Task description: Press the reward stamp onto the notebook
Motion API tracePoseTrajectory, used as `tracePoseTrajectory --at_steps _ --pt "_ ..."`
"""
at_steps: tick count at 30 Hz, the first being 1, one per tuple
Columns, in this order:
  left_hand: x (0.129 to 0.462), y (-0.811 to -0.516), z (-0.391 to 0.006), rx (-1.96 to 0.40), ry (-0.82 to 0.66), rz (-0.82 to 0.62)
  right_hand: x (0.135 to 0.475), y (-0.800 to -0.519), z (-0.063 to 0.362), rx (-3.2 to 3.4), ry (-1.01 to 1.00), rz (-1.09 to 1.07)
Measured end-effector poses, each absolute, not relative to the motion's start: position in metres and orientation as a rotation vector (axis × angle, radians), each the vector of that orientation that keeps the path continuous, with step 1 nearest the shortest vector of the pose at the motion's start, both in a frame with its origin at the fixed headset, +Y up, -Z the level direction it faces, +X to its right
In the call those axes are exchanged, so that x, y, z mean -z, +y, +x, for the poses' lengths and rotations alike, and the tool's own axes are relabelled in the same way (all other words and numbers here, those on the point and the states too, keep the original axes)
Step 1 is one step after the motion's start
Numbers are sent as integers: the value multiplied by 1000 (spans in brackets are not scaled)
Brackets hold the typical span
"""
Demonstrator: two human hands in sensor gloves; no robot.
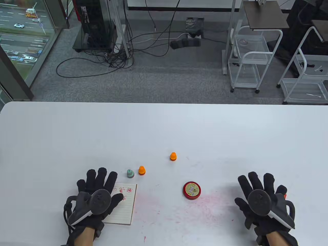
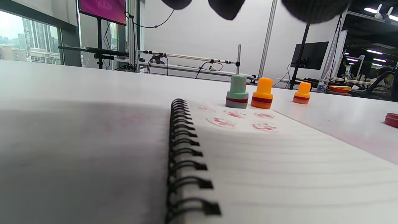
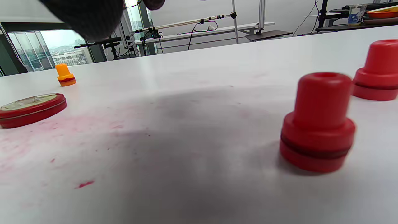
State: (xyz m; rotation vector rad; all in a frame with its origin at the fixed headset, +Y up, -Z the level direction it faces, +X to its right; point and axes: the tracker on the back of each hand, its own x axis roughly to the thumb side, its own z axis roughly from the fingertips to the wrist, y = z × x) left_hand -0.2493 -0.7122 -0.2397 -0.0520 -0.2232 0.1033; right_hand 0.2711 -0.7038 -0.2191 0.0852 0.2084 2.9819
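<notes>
An open spiral notebook (image 1: 124, 206) lies at the front left, with several red stamp prints near its top edge (image 2: 236, 119). My left hand (image 1: 101, 185) lies flat with fingers spread over the notebook's left part and holds nothing. Just beyond the notebook stand a green stamp (image 1: 130, 173) and an orange stamp (image 1: 142, 170). A second orange stamp (image 1: 173, 156) stands farther back. My right hand (image 1: 257, 188) is spread flat at the front right, empty. Two red stamps (image 3: 317, 124) (image 3: 377, 71) stand beside it in the right wrist view.
A closed round red ink-pad tin (image 1: 191, 190) sits between the hands. It also shows in the right wrist view (image 3: 31, 109). Red ink smears mark the white table (image 1: 179, 128) around the tin. Beyond the table's far edge are cables and white carts on the floor.
</notes>
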Motion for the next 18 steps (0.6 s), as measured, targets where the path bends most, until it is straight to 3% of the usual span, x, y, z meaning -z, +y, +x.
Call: tracePoseTrajectory --at_steps 18 --pt "236 -704 -254 -187 -190 -39 216 -702 275 -2944 191 67"
